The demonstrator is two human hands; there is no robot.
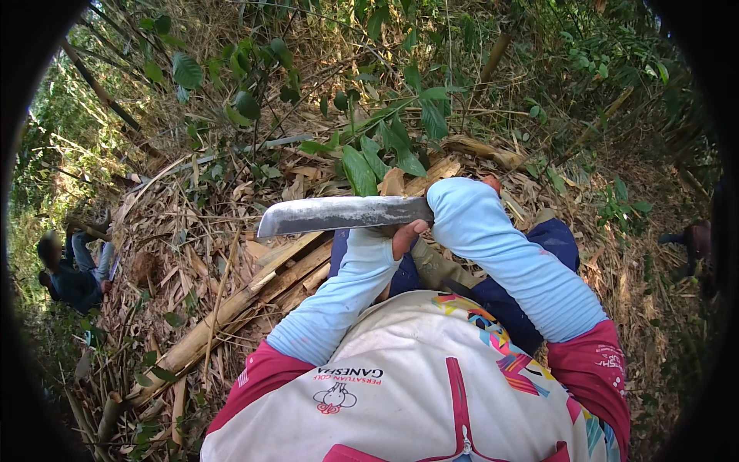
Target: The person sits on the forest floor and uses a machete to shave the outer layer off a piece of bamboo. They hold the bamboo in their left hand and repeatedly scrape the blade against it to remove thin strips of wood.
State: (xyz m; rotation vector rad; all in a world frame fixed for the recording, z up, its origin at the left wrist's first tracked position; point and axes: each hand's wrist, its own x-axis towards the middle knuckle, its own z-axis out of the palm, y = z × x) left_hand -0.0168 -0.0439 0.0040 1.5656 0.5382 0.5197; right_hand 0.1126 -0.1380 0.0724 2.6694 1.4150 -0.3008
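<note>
Head view: 1 machete (346,214), 2 light-blue sleeves (516,262), 1 person (77,269) off at left. Blade points left, level, between the hands and the far leaf litter (269,182). Left hand (403,239): thumb at blade's right end, near edge; fingers hidden, can't tell if pinching. Right hand (491,183): mostly behind its sleeve, probably at the handle; grip can't tell.

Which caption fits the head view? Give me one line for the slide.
Machete pointing left, left hand at its blade, split bamboo on leaf litter.
</note>
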